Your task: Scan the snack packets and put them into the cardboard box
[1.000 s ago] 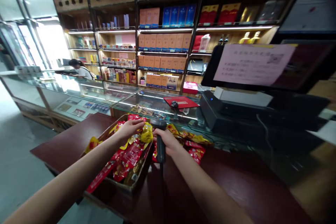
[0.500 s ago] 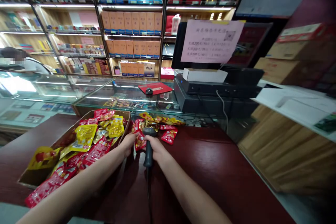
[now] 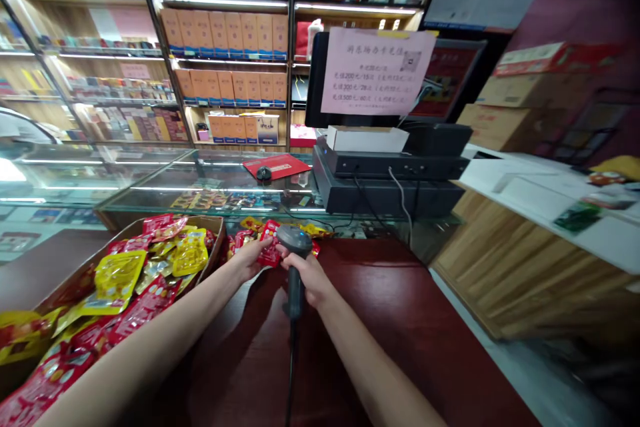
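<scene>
My left hand [image 3: 253,260] holds a red snack packet [image 3: 270,243] by its left edge; thumb and fingers appear pinched together on the foil. My right hand [image 3: 307,277] is clamped around the grip of a handheld barcode scanner [image 3: 295,290], handle pointing near, head pointing far. The scanner cable [image 3: 291,367] runs from the base of the handle toward the near edge.

Packet position: just left of the scanner head, in front of a loose heap of packets [image 3: 240,240] at the far edge of the dark red table [image 3: 380,333]. I cannot tell whether packet and scanner head touch. The scanner window is turned away from my view, and I see no barcode on the packet.

Supply position: an open carton [image 3: 216,253] stands to the left, filled with red and yellow packets. Beyond the table is the glass counter [image 3: 145,177]; the monitor [image 3: 316,80] stands on the far right, a pink notice [image 3: 377,73] covering much of it.

Step in hand, as I judge it: presenting one packet to the scanner. The next move calls for bringing the printed code square to the window, keeping the foil flat, and holding both wrists steady.
</scene>
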`<act>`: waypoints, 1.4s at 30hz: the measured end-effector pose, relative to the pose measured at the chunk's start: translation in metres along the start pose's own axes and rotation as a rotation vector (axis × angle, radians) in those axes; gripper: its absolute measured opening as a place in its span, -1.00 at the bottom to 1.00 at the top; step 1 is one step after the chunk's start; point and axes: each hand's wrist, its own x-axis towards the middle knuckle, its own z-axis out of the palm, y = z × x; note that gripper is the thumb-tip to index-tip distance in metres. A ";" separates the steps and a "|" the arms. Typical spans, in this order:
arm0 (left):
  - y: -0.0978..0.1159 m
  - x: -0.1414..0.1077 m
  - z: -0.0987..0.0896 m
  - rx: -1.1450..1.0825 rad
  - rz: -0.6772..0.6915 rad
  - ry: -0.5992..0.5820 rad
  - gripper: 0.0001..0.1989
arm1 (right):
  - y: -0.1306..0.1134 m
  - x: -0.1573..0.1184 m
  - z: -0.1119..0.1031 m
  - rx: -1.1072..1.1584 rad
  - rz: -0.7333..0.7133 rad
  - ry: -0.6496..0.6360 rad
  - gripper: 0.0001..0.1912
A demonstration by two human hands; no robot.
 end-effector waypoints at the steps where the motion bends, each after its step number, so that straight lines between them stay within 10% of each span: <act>1: 0.000 0.004 0.001 -0.007 0.014 -0.003 -0.90 | -0.004 -0.002 -0.003 0.025 0.026 0.009 -0.81; 19: -0.006 -0.001 -0.006 0.186 0.266 -0.262 -0.56 | -0.022 -0.033 -0.006 -0.111 0.135 0.012 -0.83; 37: -0.004 -0.007 -0.005 0.233 0.273 -0.327 -0.55 | -0.020 -0.033 0.003 -0.128 0.148 -0.011 -0.86; 42: -0.005 -0.008 -0.005 0.188 0.184 -0.304 -0.48 | -0.012 -0.029 -0.006 -0.125 -0.033 0.153 -0.83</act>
